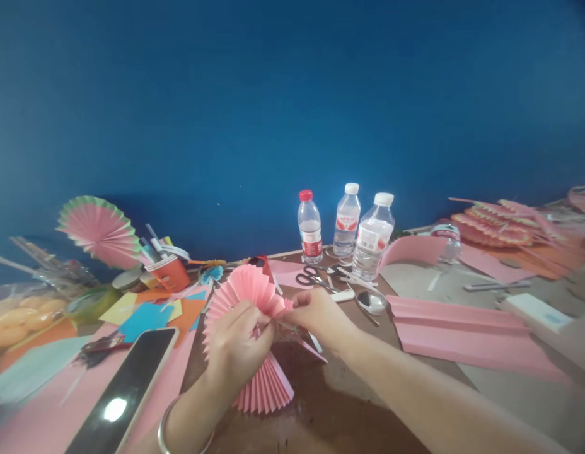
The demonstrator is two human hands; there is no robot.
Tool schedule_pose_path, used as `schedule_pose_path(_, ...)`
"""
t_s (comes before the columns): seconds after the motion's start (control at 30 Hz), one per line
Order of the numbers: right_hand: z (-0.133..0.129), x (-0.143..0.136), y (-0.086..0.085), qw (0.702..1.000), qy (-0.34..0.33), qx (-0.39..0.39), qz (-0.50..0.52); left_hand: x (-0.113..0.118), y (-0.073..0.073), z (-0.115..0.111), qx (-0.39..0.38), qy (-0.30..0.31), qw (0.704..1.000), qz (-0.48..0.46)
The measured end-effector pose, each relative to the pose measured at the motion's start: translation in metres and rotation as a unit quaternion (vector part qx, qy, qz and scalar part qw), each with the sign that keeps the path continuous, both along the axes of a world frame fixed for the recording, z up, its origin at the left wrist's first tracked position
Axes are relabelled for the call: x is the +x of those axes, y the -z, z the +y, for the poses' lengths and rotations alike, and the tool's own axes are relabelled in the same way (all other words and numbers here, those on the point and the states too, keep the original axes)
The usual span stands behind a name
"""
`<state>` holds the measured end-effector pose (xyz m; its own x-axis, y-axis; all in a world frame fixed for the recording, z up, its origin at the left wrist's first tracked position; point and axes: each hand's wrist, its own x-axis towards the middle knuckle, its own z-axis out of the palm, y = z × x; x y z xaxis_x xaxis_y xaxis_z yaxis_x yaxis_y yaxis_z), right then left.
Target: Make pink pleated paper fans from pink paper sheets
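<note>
Our hands (240,340) (321,315) pinch the pink fan (248,293), fingers nearly closed; scissors (314,277) sit beyond it, phone (127,391) (screen up) left of it.

We see a solid blue wall (273,113) above a brown tabletop (340,403), with a plain pink pleated fan (245,290) at center. At left, we see a rosette (101,230) in pink edged with green, an orange cup (172,274), a light-blue paper square (145,320) and a black-screened phone (127,391) with a pale rim. One clear bottle (310,230) wears a red cap and a red-and-white label; two others (347,224) show white caps.
</note>
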<state>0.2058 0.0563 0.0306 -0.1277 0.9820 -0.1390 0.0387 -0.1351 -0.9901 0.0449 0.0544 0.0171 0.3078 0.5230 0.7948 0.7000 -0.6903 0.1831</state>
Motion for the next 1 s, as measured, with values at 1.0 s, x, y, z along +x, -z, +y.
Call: schedule_pose_path(1.0, -0.021, -0.013, -0.001, 0.998, -0.004, -0.001, 0.066, 0.002, -0.019, -0.004, -0.198, 0.026, 0.947, -0.253)
